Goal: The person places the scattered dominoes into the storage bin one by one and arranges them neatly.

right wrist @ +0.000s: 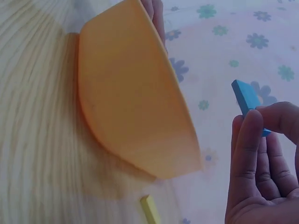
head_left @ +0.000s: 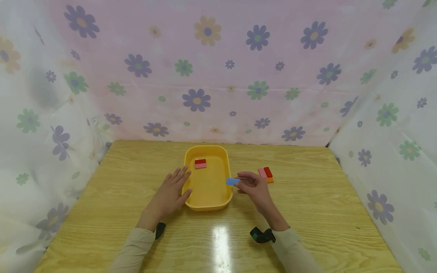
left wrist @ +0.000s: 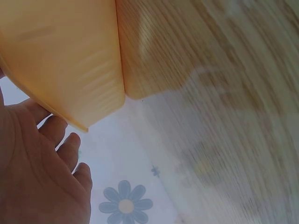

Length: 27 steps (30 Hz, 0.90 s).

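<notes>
On the table, two blocks are already set inside the tub; more blocks are left outside its right wall. At its right rim, a blue block is pinched by the right hand at the fingertips; the left rim is touched by the spread left hand.

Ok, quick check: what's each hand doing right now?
Left hand: open, at the rim of the yellow tub.
Right hand: closed, pinching a blue block.
</notes>
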Motion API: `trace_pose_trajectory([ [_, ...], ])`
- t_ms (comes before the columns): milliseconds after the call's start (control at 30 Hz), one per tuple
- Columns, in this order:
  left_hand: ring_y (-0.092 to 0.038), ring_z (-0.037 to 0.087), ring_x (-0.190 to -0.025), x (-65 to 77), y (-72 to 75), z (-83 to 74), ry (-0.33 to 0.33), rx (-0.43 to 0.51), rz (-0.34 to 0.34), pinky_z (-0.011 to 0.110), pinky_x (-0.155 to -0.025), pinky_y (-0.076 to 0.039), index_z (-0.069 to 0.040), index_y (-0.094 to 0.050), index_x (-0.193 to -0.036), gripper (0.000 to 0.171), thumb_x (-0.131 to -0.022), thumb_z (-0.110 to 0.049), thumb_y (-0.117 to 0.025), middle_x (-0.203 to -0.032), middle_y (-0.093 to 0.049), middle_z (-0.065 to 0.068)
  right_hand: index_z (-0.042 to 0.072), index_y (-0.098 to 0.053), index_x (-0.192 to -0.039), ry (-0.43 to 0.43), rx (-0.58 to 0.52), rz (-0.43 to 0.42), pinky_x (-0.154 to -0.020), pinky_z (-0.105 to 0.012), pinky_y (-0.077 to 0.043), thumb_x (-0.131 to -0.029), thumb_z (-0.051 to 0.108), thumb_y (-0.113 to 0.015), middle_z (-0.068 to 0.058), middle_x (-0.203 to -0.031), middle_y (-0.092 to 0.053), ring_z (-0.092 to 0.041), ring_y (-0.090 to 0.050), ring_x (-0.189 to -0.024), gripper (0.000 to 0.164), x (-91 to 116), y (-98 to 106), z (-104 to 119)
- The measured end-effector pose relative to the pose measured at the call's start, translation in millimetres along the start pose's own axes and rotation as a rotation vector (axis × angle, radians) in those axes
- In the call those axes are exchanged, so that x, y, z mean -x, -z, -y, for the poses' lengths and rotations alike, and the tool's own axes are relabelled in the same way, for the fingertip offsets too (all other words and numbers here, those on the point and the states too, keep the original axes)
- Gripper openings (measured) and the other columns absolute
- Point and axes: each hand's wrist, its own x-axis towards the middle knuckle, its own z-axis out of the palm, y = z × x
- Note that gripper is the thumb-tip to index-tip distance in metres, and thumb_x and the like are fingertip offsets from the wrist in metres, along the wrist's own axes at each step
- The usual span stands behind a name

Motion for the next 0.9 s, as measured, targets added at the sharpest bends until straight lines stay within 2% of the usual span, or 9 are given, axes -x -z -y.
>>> trace_pose_trajectory([
  [200,-0.019,0.031,-0.14,-0.1,-0.4,-0.5,0.005,0.003,0.006,0.054,-0.112,-0.014,-0.009,-0.033,-0.145,0.059,-0.095,-0.036,-0.048,-0.154,-0.021,0.007,-0.005,-0.06,-0.113,-0.015,0.032,0.012,-0.071,-0.035,-0.057,-0.082,0.008,-0.07,-0.017,-0.104,-0.066,-0.028,-0.067,-0.087,0.035,-14,-19,5],
  [467,-0.017,0.03,-0.141,-0.2,0.8,-1.4,0.011,0.004,0.016,0.053,-0.112,-0.013,-0.01,-0.031,-0.146,0.059,-0.096,-0.038,-0.046,-0.155,-0.019,0.006,0.002,-0.061,-0.113,-0.058,0.044,0.029,-0.077,-0.036,-0.056,-0.084,0.006,-0.067,-0.016,-0.109,-0.064,-0.022,-0.065,-0.091,0.029,-38,-43,10],
  [667,-0.018,0.032,-0.141,-0.7,1.8,-1.9,0.014,0.005,0.019,0.056,-0.111,-0.014,-0.008,-0.032,-0.145,0.06,-0.095,-0.036,-0.049,-0.154,-0.02,0.008,-0.001,-0.058,-0.117,-0.148,0.063,0.074,-0.083,-0.037,-0.053,-0.086,0.005,-0.065,-0.02,-0.114,-0.06,-0.019,-0.064,-0.092,0.033,-57,-59,31],
  [900,-0.018,0.032,-0.141,-0.5,2.9,-2.8,0.013,-0.004,0.02,0.055,-0.111,-0.015,-0.009,-0.033,-0.145,0.059,-0.096,-0.037,-0.048,-0.154,-0.02,0.007,-0.003,-0.059,-0.117,-0.198,0.082,0.046,-0.085,-0.045,-0.051,-0.084,0.005,-0.067,-0.016,-0.104,-0.061,-0.039,-0.06,-0.1,0.035,-86,-73,17],
])
